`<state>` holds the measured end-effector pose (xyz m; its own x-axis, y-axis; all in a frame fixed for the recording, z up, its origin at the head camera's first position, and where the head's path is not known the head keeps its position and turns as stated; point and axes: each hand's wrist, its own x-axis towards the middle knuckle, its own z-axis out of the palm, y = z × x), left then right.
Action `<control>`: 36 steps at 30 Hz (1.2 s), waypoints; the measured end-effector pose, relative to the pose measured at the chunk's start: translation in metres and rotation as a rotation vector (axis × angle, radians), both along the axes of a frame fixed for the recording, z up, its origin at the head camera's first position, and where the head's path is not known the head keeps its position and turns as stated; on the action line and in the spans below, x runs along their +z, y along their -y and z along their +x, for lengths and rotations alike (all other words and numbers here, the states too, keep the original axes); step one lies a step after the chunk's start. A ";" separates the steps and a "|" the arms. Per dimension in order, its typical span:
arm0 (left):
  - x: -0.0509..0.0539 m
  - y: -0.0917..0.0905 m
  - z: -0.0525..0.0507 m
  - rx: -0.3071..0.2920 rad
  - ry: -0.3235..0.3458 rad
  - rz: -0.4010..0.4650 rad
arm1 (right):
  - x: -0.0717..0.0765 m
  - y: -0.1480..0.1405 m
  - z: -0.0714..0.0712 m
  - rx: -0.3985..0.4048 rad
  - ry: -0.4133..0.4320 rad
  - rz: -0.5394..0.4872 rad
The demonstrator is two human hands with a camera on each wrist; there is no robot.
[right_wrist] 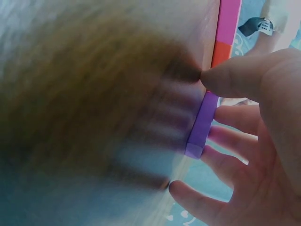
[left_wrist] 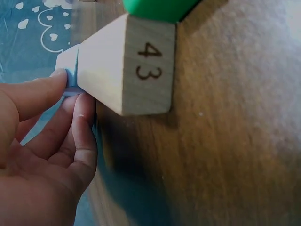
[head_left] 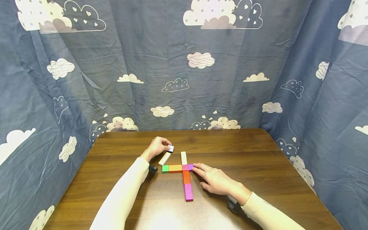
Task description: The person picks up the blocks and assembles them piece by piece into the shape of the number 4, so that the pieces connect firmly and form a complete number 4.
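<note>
My left hand (head_left: pixel 156 147) pinches a small pale blue block (head_left: pixel 171 149) between thumb and fingers toward the back of the table. Close to it lies a plain wooden block (head_left: pixel 164 158), its end marked 43 in the left wrist view. With fingers spread, my right hand (head_left: pixel 215 180) touches a purple block (right_wrist: pixel 203 122) at the right end of a cross of blocks. That cross also has a pink block (head_left: pixel 185 167) at its centre, an orange block (head_left: pixel 175 168), a green block (head_left: pixel 165 169), a cream block (head_left: pixel 184 157), a red block (head_left: pixel 186 177) and a magenta block (head_left: pixel 188 192).
The blocks lie on a brown wood-grain table (head_left: pixel 244 150). A dark blue curtain (head_left: pixel 155 64) with cloud prints hangs behind the table and along both sides. Each wrist wears a dark strapped device.
</note>
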<state>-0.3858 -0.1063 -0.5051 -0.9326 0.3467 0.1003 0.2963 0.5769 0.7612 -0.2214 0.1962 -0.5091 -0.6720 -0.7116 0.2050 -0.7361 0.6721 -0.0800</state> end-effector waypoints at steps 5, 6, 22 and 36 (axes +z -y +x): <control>-0.005 0.002 -0.005 -0.068 -0.046 -0.045 | 0.000 0.000 0.000 0.008 -0.007 -0.008; -0.006 0.002 -0.005 -0.074 -0.037 -0.046 | 0.000 0.000 0.000 0.009 -0.010 -0.006; 0.001 -0.004 0.007 -0.038 0.038 -0.061 | -0.001 0.000 0.000 0.005 -0.010 -0.008; 0.000 -0.001 0.007 -0.050 0.051 -0.039 | 0.002 0.001 0.001 -0.005 0.001 0.003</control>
<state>-0.3786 -0.1055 -0.5051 -0.9176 0.3956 0.0386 0.2869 0.5922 0.7530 -0.2209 0.1953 -0.5075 -0.6754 -0.7091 0.2024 -0.7330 0.6758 -0.0782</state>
